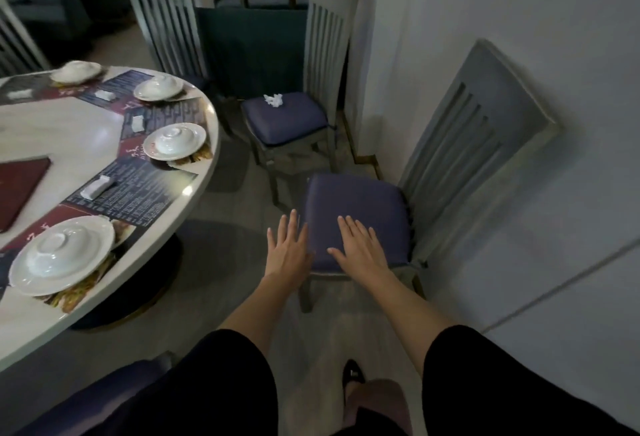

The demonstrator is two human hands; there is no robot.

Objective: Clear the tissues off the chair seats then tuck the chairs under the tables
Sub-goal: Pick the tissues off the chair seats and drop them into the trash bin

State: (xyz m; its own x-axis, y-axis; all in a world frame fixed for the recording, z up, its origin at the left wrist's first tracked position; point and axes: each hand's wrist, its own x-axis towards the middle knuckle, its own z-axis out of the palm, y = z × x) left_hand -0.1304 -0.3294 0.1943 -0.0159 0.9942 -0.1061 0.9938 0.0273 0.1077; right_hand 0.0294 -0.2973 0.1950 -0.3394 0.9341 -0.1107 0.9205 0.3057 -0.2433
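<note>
Low in the centre of the frame, both hands reach out to the near chair (360, 207), which stands with its slatted back against the wall (519, 20) on the right. The right hand (360, 248) lies palm down on the front of the blue seat, fingers straight and slightly spread, gripping nothing. The left hand (289, 248) is at the seat's left front edge, fingers also straight and spread, holding nothing. Whether it touches the cushion cannot be told. No tissue shows on this seat.

Above it in the frame, a far chair (287, 120) stands beside the same wall, well apart from the hands. A crumpled white tissue (273, 100) sits on the rear part of its blue seat. A third chair (166, 20) stands in the upper left of centre, close to the table.

The round table (69, 145) fills the left side, set with white plates (175, 140) under upturned bowls on printed mats, and a dark red menu (17, 190) lies at the left edge. Both wall-side chairs stand clear of the table.
</note>
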